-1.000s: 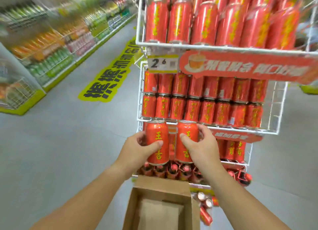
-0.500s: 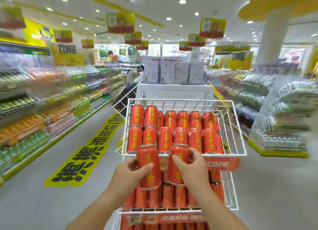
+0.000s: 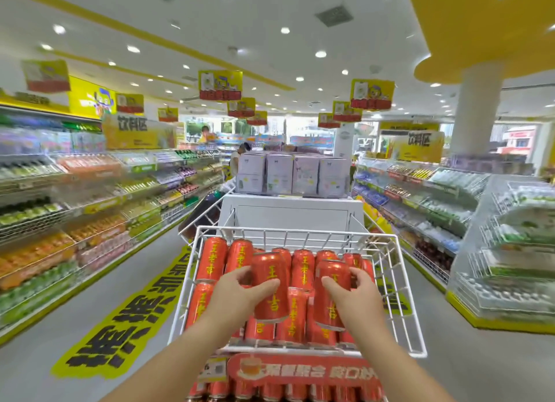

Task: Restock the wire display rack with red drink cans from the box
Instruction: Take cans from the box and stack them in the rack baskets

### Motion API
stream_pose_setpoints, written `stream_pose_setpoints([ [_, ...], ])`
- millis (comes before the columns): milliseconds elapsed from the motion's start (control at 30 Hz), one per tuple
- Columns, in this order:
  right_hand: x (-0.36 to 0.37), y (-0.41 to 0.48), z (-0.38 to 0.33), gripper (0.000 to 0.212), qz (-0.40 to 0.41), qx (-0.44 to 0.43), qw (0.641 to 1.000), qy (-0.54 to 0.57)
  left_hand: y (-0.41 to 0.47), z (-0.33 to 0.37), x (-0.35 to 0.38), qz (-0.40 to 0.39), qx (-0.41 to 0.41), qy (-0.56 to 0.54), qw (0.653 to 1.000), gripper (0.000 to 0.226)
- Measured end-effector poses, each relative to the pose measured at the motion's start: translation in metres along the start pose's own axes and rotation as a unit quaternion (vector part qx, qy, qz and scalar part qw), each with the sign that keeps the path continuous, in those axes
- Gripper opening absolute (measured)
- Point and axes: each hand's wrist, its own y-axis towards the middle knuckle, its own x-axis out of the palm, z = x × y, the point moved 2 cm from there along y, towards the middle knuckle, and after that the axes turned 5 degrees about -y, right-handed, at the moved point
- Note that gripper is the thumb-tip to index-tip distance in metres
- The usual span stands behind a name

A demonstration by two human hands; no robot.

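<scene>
Left hand (image 3: 237,293) fingers curled round one red drink can (image 3: 269,287), right hand (image 3: 357,296) fingers gripping another red can (image 3: 332,293), both above the white wire rack basket (image 3: 399,296) of stacked cans.

- Red drink cans (image 3: 211,259), 6 o'clock: metal, glossy red lacquer, smooth, yellow print.
- Wire display rack (image 3: 295,230), 6 o'clock: metal wire, white coating, smooth, faint sheen.
- Rack sign (image 3: 300,371), 6 o'clock, lowest: red print, plastic or card, glossy.
- Floor (image 3: 480,347), 4 o'clock: grey, smooth, matt.
- Floor sticker (image 3: 120,326), 8 o'clock: yellow-and-black print, flat.
- Boxes (image 3: 279,173), 12 o'clock: pale lilac card, matt.
</scene>
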Motion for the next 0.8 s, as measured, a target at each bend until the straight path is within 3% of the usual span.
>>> stream_pose_setpoints([
  [100,0.000,0.031,0.001,0.057,-0.026,-0.006,1.000,-0.009,0.028,0.007,0.013,0.025,0.020,0.035,0.999,0.033],
  [233,0.018,0.069,-0.010,0.033,-0.049,-0.001,0.999,-0.018,0.068,0.009,0.012,0.046,0.012,0.090,0.995,0.021],
  [300,0.032,0.081,-0.017,0.025,-0.059,0.002,0.998,-0.015,0.084,0.007,0.007,0.046,0.009,0.128,0.991,0.036],
  [367,0.047,0.089,-0.018,0.028,-0.068,0.017,0.997,-0.014,0.092,0.005,0.002,0.050,0.009,0.153,0.987,0.055],
  [600,0.083,0.107,-0.010,0.039,-0.068,0.049,0.996,-0.013,0.109,-0.007,-0.009,0.038,-0.004,0.175,0.984,0.046],
  [700,0.091,0.109,-0.007,0.054,-0.066,0.049,0.996,-0.040,0.117,-0.014,-0.011,0.034,0.003,0.204,0.978,0.033],
  [800,0.098,0.108,-0.001,0.075,-0.063,0.037,0.996,-0.057,0.121,-0.020,-0.009,0.029,0.020,0.225,0.974,0.034],
])
